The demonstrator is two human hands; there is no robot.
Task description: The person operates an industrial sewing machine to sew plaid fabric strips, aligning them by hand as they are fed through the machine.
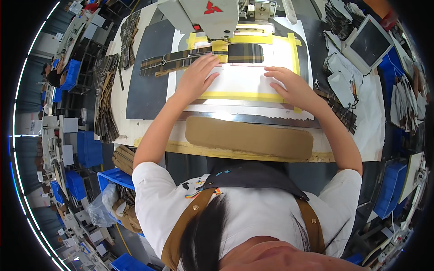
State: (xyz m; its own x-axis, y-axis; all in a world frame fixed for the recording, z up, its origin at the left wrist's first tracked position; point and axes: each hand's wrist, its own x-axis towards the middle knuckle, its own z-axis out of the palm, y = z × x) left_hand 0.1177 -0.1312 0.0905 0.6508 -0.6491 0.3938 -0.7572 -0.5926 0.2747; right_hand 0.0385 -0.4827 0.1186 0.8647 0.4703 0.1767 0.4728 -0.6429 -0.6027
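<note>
A plaid fabric strip (246,53) lies across a white template (248,83) edged with yellow tape, beneath the head of a sewing machine (205,18). Toward the left the strip carries a thin dark band with a metal ring (163,62). My left hand (198,77) rests with fingers stretched out at the strip's near edge, left of the needle area; its fingertips appear to touch the fabric. To the right, my right hand (291,88) hovers over or lies on the template's right part, fingers apart and holding nothing. The needle point itself is hidden.
A brown padded board (248,137) lies along the table's front edge. Plaid pieces (107,97) hang on the table's left side. A small monitor (368,44) stands at right among fabric pieces. A blue crate (115,176) is at lower left; another person (56,74) sits far left.
</note>
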